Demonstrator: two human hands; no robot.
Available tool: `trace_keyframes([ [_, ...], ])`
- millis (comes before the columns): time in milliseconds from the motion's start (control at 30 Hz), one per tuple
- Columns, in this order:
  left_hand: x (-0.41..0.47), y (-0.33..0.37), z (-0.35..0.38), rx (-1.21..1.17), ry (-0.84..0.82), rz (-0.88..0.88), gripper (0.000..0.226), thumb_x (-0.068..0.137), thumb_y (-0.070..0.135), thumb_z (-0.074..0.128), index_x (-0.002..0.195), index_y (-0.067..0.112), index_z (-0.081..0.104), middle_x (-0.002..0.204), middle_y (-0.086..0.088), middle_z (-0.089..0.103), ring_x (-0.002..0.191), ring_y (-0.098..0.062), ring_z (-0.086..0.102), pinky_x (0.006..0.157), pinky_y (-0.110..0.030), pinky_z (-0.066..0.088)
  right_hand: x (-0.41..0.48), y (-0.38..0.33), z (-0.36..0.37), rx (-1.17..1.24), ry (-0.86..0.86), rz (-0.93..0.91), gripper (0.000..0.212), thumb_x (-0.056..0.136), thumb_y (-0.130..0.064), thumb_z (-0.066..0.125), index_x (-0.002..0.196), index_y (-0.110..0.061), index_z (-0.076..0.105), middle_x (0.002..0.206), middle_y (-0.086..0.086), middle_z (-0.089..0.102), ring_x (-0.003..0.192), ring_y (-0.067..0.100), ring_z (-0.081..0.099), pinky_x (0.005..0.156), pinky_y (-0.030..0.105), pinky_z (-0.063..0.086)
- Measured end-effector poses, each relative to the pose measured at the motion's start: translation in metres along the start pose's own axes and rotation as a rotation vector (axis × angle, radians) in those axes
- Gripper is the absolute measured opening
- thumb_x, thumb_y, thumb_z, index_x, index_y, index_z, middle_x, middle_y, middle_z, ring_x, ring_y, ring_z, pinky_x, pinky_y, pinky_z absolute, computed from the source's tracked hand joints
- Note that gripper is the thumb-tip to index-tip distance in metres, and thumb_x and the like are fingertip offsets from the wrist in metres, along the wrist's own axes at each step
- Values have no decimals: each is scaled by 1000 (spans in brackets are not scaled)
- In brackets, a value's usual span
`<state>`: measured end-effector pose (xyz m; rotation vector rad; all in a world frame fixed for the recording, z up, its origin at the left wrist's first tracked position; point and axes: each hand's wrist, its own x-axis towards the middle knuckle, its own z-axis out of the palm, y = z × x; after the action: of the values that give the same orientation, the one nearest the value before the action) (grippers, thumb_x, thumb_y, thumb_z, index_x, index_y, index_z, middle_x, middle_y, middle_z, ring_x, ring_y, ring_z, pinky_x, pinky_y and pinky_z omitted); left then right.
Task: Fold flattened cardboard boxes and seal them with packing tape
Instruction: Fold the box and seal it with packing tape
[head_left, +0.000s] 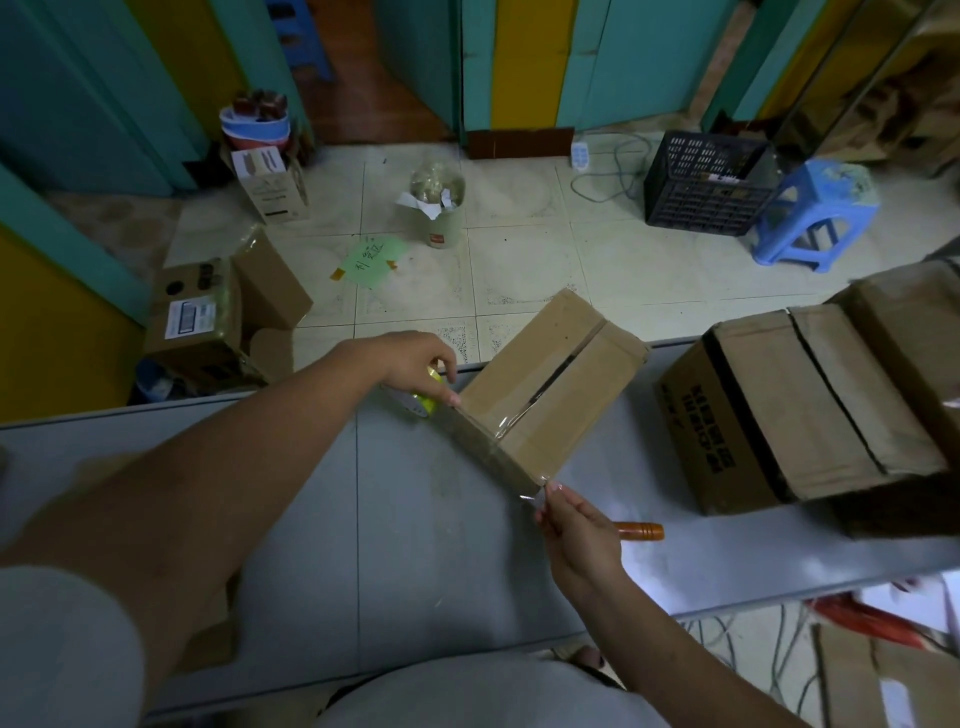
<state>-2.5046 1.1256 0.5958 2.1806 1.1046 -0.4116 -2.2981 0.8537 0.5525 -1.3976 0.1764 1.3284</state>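
Item one: small cardboard box (550, 384), flaps closed with a dark seam down the top, standing on the grey tabletop (389, 519) with its far end at the tabletop's back edge. Item two: clear packing tape (501, 439), a strip stretched along the box's near top edge and crossing the seam, glossy where it lies on the cardboard. Item three: tape roll (423, 402) with yellow-green parts, just beside the box's left corner; my left hand (415, 366) has its fingers curled round it. My right hand (576, 530) pinches the loose end of the strip between thumb and fingertips at the box's near right corner. Item four: orange wooden handle (641, 531) lying on the tabletop, partly hidden behind my right hand; what it belongs to I cannot tell. Item five: larger printed boxes (789, 410), closed, on the tabletop to the right, apart from the small one. Floor beyond: black crate (706, 182), blue stool (815, 213), waste bin (439, 208), green paper note (371, 260).
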Motion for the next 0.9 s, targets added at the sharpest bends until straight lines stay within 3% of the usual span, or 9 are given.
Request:
trace_keyframes([
  [67, -1, -2, 1, -30, -85, 55, 29, 84, 66, 78, 105, 46, 73, 111, 21, 64, 110, -8, 61, 100, -38, 52, 6, -2, -4, 11, -10, 41, 23, 88, -4, 76, 108, 7, 74, 98, 21, 73, 86, 27, 67, 76, 31, 57],
  [133, -3, -2, 3, -33, -140, 83, 25, 92, 58, 74, 110, 39, 76, 112, 20, 66, 113, -9, 61, 103, -34, 49, 11, -8, -6, -15, -51, 44, 26, 85, -7, 78, 106, 8, 74, 95, 26, 69, 82, 29, 63, 76, 34, 55],
  [233, -11, -3, 8, -31, -227, 65, 30, 97, 54, 69, 112, 29, 79, 108, 17, 69, 107, -11, 64, 91, -28, 47, 17, -22, -3, -76, -79, 22, 6, 91, -1, 71, 91, 4, 75, 78, 19, 67, 66, 23, 61, 63, 29, 57],
  [300, -20, -5, 16, -38, -282, 50, 32, 98, 59, 65, 106, 31, 79, 103, 16, 72, 99, -10, 66, 87, -29, 49, 25, -34, -2, -130, -49, 8, 10, 92, 4, 70, 85, 0, 75, 70, 11, 69, 61, 18, 62, 56, 24, 56],
  [400, -39, -8, 35, -103, -244, 34, 34, 100, 62, 59, 97, 34, 78, 92, 13, 74, 84, -7, 66, 79, -29, 48, 38, -56, 1, -225, -101, 41, 2, 89, 2, 74, 90, 1, 76, 72, 11, 70, 65, 18, 61, 57, 24, 56],
  [533, -65, 4, 61, -289, -207, 9, 38, 104, 54, 59, 69, 42, 68, 62, 21, 57, 61, 3, 51, 68, -26, 42, 58, -79, 4, -351, -175, 43, 8, 90, 2, 72, 98, 4, 75, 82, 14, 73, 72, 19, 65, 64, 25, 57],
  [667, -81, 12, 91, -370, -93, 27, 30, 105, 49, 58, 93, 25, 71, 83, 8, 65, 72, -1, 58, 72, -26, 47, 72, -87, 5, -441, -244, 7, 13, 91, 3, 70, 103, 7, 75, 99, 23, 75, 89, 29, 69, 78, 32, 59],
  [800, -100, 12, 104, -530, 37, -4, 18, 106, 40, 61, 114, 27, 71, 109, 10, 72, 102, -4, 67, 92, -29, 53, 76, -92, 2, -484, -283, 20, 9, 90, 1, 72, 98, 0, 77, 100, 20, 75, 90, 28, 66, 80, 33, 56],
  [900, -101, 10, 111, -582, 79, -26, 10, 104, 38, 65, 111, 32, 70, 112, 12, 73, 108, -3, 67, 100, -35, 55, 76, -89, 0, -454, -312, 34, 15, 90, 0, 73, 104, 2, 76, 104, 21, 74, 95, 30, 64, 93, 40, 54],
])
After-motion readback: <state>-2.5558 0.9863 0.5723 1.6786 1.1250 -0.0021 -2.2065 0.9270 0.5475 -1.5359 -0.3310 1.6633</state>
